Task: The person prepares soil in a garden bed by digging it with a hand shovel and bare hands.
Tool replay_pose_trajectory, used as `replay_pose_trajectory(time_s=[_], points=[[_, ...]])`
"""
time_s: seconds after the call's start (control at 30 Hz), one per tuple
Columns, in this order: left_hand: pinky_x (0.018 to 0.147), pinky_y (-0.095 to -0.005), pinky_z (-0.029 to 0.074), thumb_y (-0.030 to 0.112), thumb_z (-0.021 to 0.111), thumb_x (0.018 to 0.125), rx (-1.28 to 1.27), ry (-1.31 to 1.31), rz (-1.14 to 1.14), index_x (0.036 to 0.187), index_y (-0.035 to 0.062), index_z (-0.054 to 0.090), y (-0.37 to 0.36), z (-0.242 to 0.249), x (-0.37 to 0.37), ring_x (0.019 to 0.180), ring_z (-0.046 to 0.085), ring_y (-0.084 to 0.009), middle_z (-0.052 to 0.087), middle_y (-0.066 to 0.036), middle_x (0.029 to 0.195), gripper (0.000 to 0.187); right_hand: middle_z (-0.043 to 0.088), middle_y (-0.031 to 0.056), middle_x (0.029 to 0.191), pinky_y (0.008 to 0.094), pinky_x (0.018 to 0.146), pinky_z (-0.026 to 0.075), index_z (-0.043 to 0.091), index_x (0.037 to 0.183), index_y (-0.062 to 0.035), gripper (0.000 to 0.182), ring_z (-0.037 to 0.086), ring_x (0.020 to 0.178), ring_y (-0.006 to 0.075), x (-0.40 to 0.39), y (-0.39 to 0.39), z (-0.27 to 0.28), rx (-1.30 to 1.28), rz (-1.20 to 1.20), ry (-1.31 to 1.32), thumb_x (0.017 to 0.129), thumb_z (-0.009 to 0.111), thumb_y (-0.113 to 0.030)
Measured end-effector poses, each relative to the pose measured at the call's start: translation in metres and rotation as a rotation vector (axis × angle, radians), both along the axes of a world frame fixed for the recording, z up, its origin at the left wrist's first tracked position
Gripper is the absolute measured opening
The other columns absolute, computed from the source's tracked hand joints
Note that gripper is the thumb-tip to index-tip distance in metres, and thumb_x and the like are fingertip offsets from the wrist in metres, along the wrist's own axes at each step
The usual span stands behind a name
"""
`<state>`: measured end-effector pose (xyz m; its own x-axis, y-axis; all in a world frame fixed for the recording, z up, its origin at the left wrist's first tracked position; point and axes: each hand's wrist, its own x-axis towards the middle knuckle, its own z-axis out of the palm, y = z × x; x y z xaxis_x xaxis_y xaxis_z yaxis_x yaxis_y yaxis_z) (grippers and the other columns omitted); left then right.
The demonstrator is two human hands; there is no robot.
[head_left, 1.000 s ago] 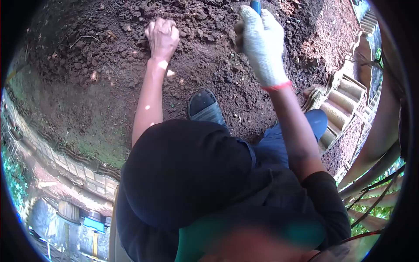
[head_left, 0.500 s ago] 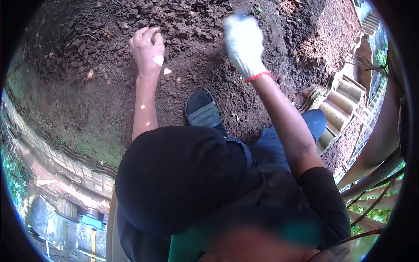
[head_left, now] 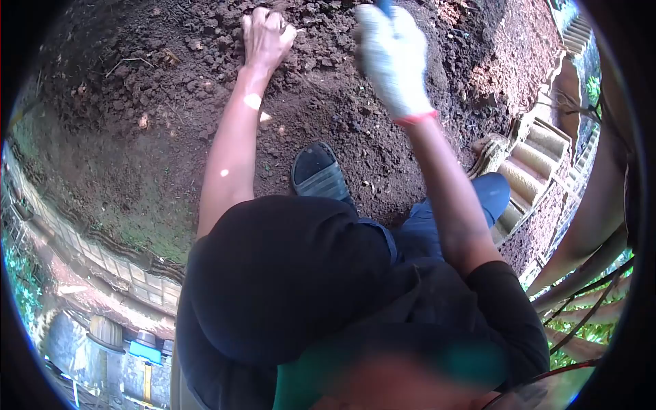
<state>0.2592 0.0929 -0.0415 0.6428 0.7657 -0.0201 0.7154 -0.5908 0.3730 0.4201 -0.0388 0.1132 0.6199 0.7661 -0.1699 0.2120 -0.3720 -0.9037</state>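
Note:
My left hand is bare and rests on the clumpy dark soil, its fingers curled down at the top of the view. Whatever lies under those fingers is hidden. To the right, my right hand wears a white knit glove with a red cuff, blurred by motion. It is closed around the blue handle of a tool. The tool's working end lies out of view, so its kind cannot be told. Loose crumbled soil spreads below and between both hands.
A sandalled foot stands on the soil below the hands. Stacked curved roof tiles lie at the right, near thick stems. A low tile edging curves along the lower left. A thin twig lies on the soil.
My left hand has moved up and to the right across the soil. My gloved right hand has shifted slightly up and right, and the blue handle now shows above it.

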Motion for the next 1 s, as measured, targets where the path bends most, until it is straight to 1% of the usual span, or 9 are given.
replay_pose_trajectory(time_s=[0.07,0.1,0.13,0.37,0.47,0.57,0.7,0.87,1.0], points=[[0.1,-0.0525,0.043,0.021,0.066,0.089,0.075,-0.172,0.129,0.091,0.0011,0.071,-0.019,-0.014,-0.023,0.111,0.058,-0.0294,0.068,-0.019,0.105,0.021,0.067,0.014,0.066,0.0402,0.062,0.055,0.067,0.075,0.0018,0.046,0.065,0.057,0.024,-0.032,0.008,-0.077,-0.32,0.114,-0.327,0.096,0.058,-0.038],[0.098,-0.0512,0.046,0.021,0.067,0.09,0.14,-0.175,0.255,0.09,0.0006,0.072,-0.031,0.01,-0.028,0.108,0.06,-0.0269,0.069,-0.019,0.106,0.021,0.068,0.0145,0.069,0.0402,0.062,0.055,0.068,0.085,0.002,0.043,0.066,0.057,0.024,-0.029,-0.003,-0.084,-0.446,0.585,0.139,0.096,0.058,-0.038],[0.097,-0.0489,0.049,0.019,0.067,0.089,-0.063,-0.182,0.353,0.089,0.0,0.073,-0.029,0.016,-0.042,0.106,0.062,-0.026,0.069,-0.019,0.111,0.02,0.07,0.02,0.081,0.0447,0.07,0.055,0.068,0.091,0.002,0.043,0.068,0.07,0.0318,-0.035,-0.007,-0.062,-0.589,0.606,0.237,0.097,0.056,-0.039],[0.119,-0.0646,0.029,0.014,0.075,0.086,0.155,-0.094,0.424,0.122,0.0025,0.071,-0.078,0.078,-0.074,0.146,0.029,-0.0456,0.033,-0.028,0.157,0.038,0.071,0.0224,0.087,0.0497,0.078,0.055,0.057,0.111,-0.0028,0.041,0.071,0.082,0.0413,-0.016,-0.109,0.015,-0.632,0.202,-0.212,0.099,0.055,-0.042],[0.113,-0.0535,0.038,0.013,0.077,0.085,-0.082,-0.25,0.548,0.127,-0.002,0.065,-0.12,0.086,-0.08,0.138,0.038,-0.0393,0.041,-0.027,0.146,0.046,0.068,0.0249,0.108,0.0506,0.079,0.053,0.059,0.111,-0.0035,0.041,0.069,0.096,0.0402,0.015,-0.138,-0.002,-0.905,0.28,-0.601,0.092,0.072,-0.037],[0.1,-0.0362,0.049,0.012,0.077,0.087,-0.491,-0.506,0.838,0.129,-0.0095,0.059,-0.141,0.085,-0.077,0.111,0.058,-0.0263,0.056,-0.019,0.122,0.051,0.052,0.0293,0.139,0.0511,0.099,0.049,0.058,0.129,0.0015,0.057,0.056,0.122,0.0463,0.007,-0.104,-0.009,-0.29,0.275,-1.116,0.089,0.076,-0.035],[0.077,-0.0221,0.048,0.002,0.074,0.085,-1.098,-1.018,1.106,0.11,-0.0064,0.06,-0.125,0.059,-0.083,0.093,0.06,-0.0117,0.061,-0.008,0.098,0.03,0.054,0.029,0.138,0.0484,0.106,0.046,0.052,0.136,0.0068,0.065,0.054,0.126,0.0451,-0.004,-0.002,-0.068,-0.189,0.454,-0.769,0.093,0.07,-0.039],[0.101,-0.0299,0.046,0.002,0.071,0.09,-1.11,-1.268,1.173,0.098,0.0008,0.065,-0.113,0.046,-0.07,0.102,0.064,-0.0163,0.066,-0.008,0.103,0.01,0.055,0.0304,0.141,0.046,0.113,0.042,0.048,0.143,0.0087,0.077,0.053,0.133,0.0424,0.005,0.075,-0.127,-0.245,0.431,-0.574,0.089,0.067,-0.043],[0.105,-0.0317,0.04,0.015,0.084,0.083,-1.155,-1.412,1.153,0.111,0.0034,0.065,-0.102,0.022,-0.069,0.108,0.059,-0.013,0.067,-0.004,0.108,0.036,0.052,0.0233,0.15,0.0398,0.117,0.038,0.043,0.151,0.0022,0.085,0.05,0.14,0.033,0.031,0.088,-0.134,-0.281,0.495,-0.367,0.09,0.073,-0.049]])
